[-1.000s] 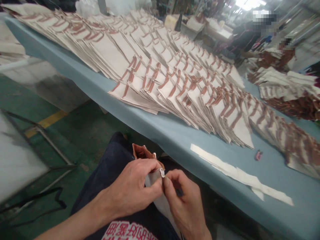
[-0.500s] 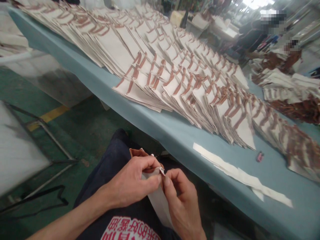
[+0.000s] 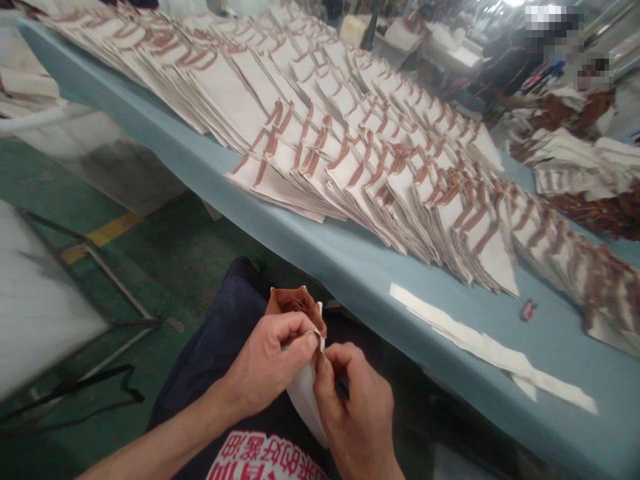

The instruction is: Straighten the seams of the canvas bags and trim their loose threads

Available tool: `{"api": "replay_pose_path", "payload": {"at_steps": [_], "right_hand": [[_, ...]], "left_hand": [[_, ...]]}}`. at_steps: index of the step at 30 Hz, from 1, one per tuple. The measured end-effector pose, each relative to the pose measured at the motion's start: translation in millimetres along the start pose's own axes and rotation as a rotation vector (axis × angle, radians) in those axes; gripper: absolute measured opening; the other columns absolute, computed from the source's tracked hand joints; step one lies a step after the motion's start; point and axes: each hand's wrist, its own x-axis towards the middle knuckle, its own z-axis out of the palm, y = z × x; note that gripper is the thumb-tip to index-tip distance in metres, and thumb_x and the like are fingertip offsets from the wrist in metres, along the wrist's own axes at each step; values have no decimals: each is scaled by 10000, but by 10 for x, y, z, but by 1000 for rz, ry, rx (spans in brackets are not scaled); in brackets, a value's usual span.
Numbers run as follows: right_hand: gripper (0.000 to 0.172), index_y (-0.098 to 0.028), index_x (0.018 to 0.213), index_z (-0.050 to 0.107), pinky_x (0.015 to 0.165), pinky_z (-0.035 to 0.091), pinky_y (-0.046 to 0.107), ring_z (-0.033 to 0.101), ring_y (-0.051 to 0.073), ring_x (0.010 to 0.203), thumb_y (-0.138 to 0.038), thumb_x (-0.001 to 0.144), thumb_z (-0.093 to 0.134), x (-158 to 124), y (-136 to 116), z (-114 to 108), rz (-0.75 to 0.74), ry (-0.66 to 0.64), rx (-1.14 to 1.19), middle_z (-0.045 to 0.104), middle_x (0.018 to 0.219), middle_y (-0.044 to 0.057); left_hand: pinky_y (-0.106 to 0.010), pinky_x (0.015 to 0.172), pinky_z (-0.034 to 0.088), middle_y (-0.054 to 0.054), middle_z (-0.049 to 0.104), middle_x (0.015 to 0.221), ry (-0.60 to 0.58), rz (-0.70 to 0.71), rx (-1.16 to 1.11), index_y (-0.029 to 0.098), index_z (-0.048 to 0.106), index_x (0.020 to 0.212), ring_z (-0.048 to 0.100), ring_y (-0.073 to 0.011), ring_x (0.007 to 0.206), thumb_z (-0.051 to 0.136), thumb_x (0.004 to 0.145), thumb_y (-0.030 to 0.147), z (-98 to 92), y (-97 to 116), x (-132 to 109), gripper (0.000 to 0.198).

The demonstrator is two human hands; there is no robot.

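Note:
Over my lap, a white fabric piece [image 3: 306, 400] with a brown lining or edge is held between both hands. Its brown top part stands up beyond my fingers and gapes a little. My left hand [image 3: 275, 353] pinches the edge between thumb and forefinger. Just below and to the right, my right hand [image 3: 353, 400] pinches the same edge, its fingertips close to the left thumb. The fingers hide the exact spot they grip. An apron with red lettering [image 3: 265, 457] covers my lap underneath.
A blue-covered table [image 3: 280, 237] slants across the view, bearing many overlapping white pieces with brown trim [image 3: 345, 160]. White strips [image 3: 470, 343] and a small pink object [image 3: 528, 309] lie near its front. Left are a metal-framed stand [image 3: 115, 280] and a pale bin [image 3: 100, 153].
The fabric's brown top has risen and opened wider above my hands. My right hand has shifted slightly left, and both hands still pinch the edge. The view has moved slightly.

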Motion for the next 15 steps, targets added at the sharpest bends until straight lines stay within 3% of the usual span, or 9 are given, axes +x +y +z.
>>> {"api": "replay_pose_path", "payload": {"at_steps": [3,7,9,12,15], "right_hand": [[220,-207,825,622,519,467,207,660,106,505,-222,1030,542,-4,-20,-32,40,-9,85,675,643,-34],[118,-227,886,635,544,521,163,674,95,559,-218,1003,632,53,41,-168,113,-2,292,700,707,-47],[30,-225,982,657,644,579,180,737,120,730,-225,1005,639,127,109,-241,34,-31,371,760,881,6],[97,-204,1092,670,844,617,226,769,154,1000,-164,1022,616,266,202,-322,-154,-167,430,790,1076,72],[89,-170,1063,684,891,617,230,783,151,1007,-130,1034,611,391,237,-369,-321,-243,383,809,1066,94]], "left_hand": [[-209,515,387,25,562,595,-30,60,13,171,575,639,484,-109,548,509,854,313,-43,13,-34,267],[-205,633,471,2,693,703,-120,262,134,156,679,748,619,-120,651,509,899,192,-139,86,-97,230],[-198,661,473,9,689,709,-128,371,208,158,677,756,625,-112,665,516,914,152,-168,112,-126,225],[-176,655,460,36,637,685,-108,508,278,166,648,764,589,-88,634,534,932,107,-179,119,-158,211],[-157,665,458,49,621,702,-114,590,288,176,636,807,582,-78,642,545,951,82,-188,98,-175,195]]}}
